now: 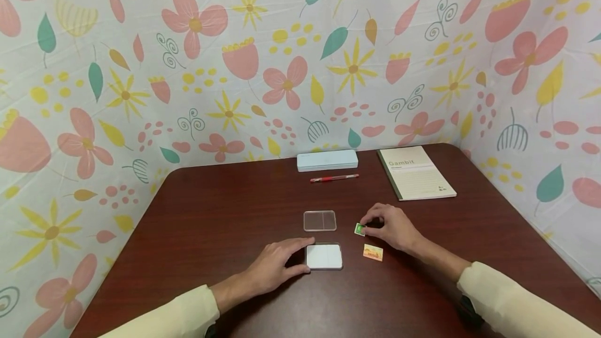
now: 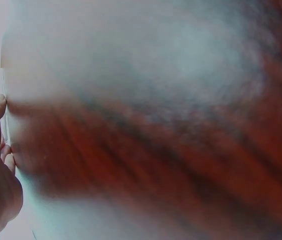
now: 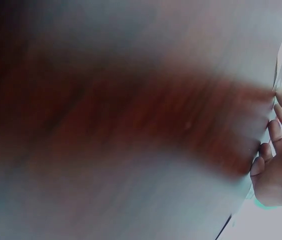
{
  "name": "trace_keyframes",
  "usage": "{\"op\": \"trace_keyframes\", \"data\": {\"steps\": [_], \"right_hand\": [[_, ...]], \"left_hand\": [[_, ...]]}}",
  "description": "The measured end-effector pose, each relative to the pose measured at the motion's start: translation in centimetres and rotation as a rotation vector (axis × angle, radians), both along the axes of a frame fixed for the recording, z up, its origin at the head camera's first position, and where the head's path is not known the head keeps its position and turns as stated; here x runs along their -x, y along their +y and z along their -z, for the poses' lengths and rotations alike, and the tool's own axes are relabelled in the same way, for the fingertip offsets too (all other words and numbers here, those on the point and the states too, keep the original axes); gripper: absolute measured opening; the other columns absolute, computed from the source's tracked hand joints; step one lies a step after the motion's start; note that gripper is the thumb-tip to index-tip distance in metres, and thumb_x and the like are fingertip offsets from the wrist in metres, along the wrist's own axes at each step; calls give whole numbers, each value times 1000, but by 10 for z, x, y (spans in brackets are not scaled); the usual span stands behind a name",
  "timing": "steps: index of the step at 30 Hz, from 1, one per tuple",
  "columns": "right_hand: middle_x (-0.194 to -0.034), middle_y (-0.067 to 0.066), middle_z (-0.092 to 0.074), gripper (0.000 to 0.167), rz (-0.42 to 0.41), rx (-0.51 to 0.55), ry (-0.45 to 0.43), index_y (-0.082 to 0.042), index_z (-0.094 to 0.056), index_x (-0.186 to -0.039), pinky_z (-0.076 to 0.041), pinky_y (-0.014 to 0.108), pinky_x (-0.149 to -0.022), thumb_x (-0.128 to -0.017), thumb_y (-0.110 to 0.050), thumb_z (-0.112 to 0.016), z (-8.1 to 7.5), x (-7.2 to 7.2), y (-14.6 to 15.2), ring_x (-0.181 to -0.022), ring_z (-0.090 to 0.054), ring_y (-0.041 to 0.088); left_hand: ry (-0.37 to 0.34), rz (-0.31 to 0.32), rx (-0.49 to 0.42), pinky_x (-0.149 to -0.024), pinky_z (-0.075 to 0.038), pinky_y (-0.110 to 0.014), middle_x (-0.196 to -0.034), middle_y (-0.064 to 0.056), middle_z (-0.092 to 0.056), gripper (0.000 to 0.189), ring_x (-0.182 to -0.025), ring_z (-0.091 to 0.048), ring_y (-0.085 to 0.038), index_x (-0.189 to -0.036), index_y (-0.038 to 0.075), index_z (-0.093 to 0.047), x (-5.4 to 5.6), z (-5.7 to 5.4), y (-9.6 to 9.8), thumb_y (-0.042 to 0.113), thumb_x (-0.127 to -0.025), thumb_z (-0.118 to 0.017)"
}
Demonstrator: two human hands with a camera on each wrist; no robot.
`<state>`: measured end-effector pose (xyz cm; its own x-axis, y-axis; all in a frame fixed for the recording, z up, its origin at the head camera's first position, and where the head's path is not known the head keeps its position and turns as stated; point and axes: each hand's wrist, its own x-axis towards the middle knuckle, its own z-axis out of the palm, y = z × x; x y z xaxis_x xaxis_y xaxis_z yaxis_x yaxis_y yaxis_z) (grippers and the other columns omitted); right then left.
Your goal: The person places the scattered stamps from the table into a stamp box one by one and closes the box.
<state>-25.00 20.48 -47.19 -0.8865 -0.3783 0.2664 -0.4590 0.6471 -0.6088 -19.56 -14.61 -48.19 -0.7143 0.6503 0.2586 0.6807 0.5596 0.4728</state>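
Observation:
My left hand (image 1: 269, 267) holds a shallow clear plastic case (image 1: 342, 257) at its left end, index finger at the far corner and thumb at the near one. Inside the case lies a white insert (image 1: 324, 256). Between thumb and index finger, my right hand (image 1: 392, 227) pinches a small green stamp-like piece (image 1: 359, 229) with a white border; whether it touches the table cannot be told. An orange and yellow stamp-like piece (image 1: 373, 252) lies just below that hand. Beyond the case rests its clear lid-like piece (image 1: 320, 220). Both wrist views show mostly blurred tabletop, with the hands at the edge.
A light blue pencil case (image 1: 327, 160) lies at the back of the dark wooden table (image 1: 225, 202), with a red pen (image 1: 334, 178) before it. At the back right is a notebook (image 1: 418, 172). A floral cloth (image 1: 286, 82) hangs behind the table.

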Motion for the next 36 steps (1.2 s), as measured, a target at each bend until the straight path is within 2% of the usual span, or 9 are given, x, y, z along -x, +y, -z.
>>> {"op": "trace_keyframes", "data": {"steps": [8, 17, 24, 30, 36], "right_hand": [[-97, -2, -70, 14, -16, -3, 12, -14, -84, -95, -47, 30, -73, -85, -5, -89, 0, -1, -2, -86, -58, 19], [-93, -6, -70, 16, -11, 17, 22, -17, -82, -93, -42, 28, -69, -86, -3, -88, 0, -2, 0, -80, -55, 17], [-84, -9, -68, 15, 2, 54, -32, -16, -78, -96, -46, 26, -65, -91, -4, -84, -2, -2, 1, -73, -56, 12], [-84, -8, -67, 18, 2, 85, -66, -17, -75, -97, -48, 26, -65, -91, -2, -82, -2, 1, 0, -74, -58, 16], [-89, -1, -67, 18, -32, 190, -148, -13, -72, -98, -48, 25, -68, -91, 0, -82, -4, 2, -1, -79, -58, 18]], "left_hand": [[2, -2, 6, -108, -52, -42, -148, -2, -63, 63, -135, -61, -18, -154, 14, -58, 0, 1, 1, 28, -97, -81], [4, 12, 1, -108, -52, -43, -149, -3, -63, 63, -135, -60, -18, -154, 12, -57, 0, 1, 0, 27, -98, -80], [10, 16, 4, -108, -52, -42, -149, -3, -63, 62, -135, -60, -18, -154, 12, -57, 0, 1, 0, 28, -98, -80], [17, 22, 7, -107, -52, -42, -148, -3, -63, 62, -135, -60, -18, -154, 12, -57, 0, 1, -1, 27, -98, -80], [20, 25, 13, -107, -52, -42, -148, -3, -63, 63, -135, -60, -18, -154, 12, -57, 1, 0, -1, 28, -98, -80]]}}
